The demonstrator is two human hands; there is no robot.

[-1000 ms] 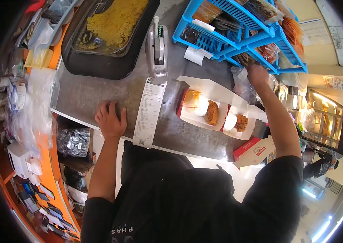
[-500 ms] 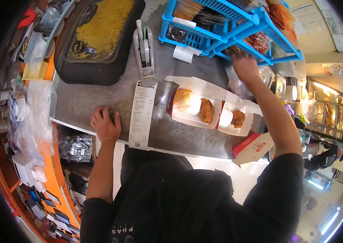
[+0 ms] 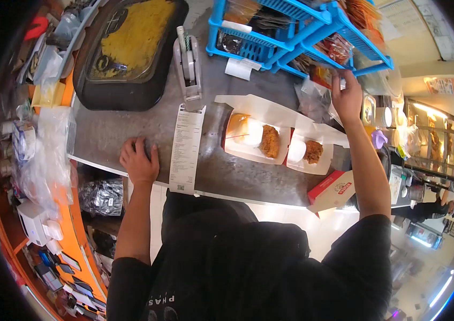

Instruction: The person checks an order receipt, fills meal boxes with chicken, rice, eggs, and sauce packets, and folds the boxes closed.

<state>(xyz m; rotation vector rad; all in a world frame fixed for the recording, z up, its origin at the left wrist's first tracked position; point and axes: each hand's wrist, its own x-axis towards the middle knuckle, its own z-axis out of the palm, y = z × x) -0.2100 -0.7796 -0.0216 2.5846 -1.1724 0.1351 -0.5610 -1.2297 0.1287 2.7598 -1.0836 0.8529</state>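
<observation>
My left hand [image 3: 140, 160] lies on the metal counter [image 3: 104, 134] near its front edge, fingers spread, holding nothing. Beside it a long printed receipt [image 3: 184, 152] runs down from a grey holder [image 3: 188, 72]. My right hand [image 3: 348, 99] is raised at the lower front edge of a blue plastic rack [image 3: 291, 51], fingers bent together. A red and orange packet [image 3: 322, 76] shows close to the fingertips; whether they grip it is unclear. Below sits an open two-part carton [image 3: 254, 155] containing a wrapped item [image 3: 237, 127], fried chicken [image 3: 270, 142] and white mounds [image 3: 295, 152].
A black tray with a clear lid [image 3: 130, 43] stands at the back left. Packets [image 3: 339, 45] fill the rack. A red and beige box [image 3: 333, 191] sits at the counter's right edge. A lit display case [image 3: 433, 139] and another person [image 3: 428, 209] are farther right.
My right hand has shifted right and slightly down from inside the lower rack to its front edge. The red and orange packet now shows beside it. My left hand stays put.
</observation>
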